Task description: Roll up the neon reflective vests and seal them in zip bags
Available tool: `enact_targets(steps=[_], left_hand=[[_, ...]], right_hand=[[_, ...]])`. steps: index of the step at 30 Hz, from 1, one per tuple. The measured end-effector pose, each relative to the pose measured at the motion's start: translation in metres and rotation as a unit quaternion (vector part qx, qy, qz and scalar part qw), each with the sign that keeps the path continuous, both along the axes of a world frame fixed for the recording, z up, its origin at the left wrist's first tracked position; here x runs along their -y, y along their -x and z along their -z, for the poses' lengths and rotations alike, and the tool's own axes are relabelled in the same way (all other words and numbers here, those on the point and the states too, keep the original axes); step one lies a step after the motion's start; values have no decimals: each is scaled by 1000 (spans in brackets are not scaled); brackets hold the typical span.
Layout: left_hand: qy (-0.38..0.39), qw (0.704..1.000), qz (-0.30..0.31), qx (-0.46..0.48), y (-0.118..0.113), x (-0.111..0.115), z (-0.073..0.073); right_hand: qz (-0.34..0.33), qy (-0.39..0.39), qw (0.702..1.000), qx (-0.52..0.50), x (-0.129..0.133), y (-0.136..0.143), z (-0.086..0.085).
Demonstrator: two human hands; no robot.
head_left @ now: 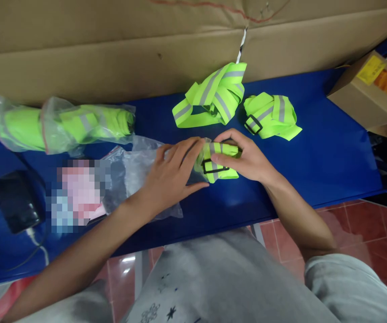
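A folded yellow-green reflective belt (217, 171) with a black buckle lies between my two hands, its left end inside the mouth of a clear plastic bag (139, 168). My right hand (244, 157) grips the belt's right side, thumb on top near the buckle. My left hand (176, 172) lies over the bag, fingertips at the belt's left end and thumb stretched out below it. Behind them sit a loosely bundled belt (218, 96) and, to its right, another folded belt (277, 114) with a black buckle.
Bagged yellow-green belts (75, 125) lie at the back left of the blue table (328, 157). A black device (16, 202) with a white cable is at the left. An open cardboard box (365, 103) stands at the right, and brown cardboard (112, 58) lines the back.
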State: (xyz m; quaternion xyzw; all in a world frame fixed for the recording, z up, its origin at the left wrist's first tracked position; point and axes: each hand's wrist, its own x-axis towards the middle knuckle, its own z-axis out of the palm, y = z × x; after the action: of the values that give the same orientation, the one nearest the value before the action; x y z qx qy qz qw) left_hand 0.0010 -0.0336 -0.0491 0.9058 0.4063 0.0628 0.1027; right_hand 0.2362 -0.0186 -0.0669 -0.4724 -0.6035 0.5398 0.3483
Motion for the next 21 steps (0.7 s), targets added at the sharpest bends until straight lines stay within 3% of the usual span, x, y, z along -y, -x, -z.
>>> enact_targets(steps=[4,8,12,17,21], left_hand=[[31,999,9,-6,-1,-9,6],[21,999,-25,30,0,-10,11],[-10,1000,-15,24,-4,-5,10],[-7,1000,-26,0,-20,-5,12],[29,994,-72,78,-24,-9,15]], right_hand=[[-63,-32,997,-12,3,5,-3],[27,-91,995,2,2,5,-4],[88,-160,982,52,4,6,1],[83,-120,988,51,9,19,14],[113,-113,987,26,11,22,14]])
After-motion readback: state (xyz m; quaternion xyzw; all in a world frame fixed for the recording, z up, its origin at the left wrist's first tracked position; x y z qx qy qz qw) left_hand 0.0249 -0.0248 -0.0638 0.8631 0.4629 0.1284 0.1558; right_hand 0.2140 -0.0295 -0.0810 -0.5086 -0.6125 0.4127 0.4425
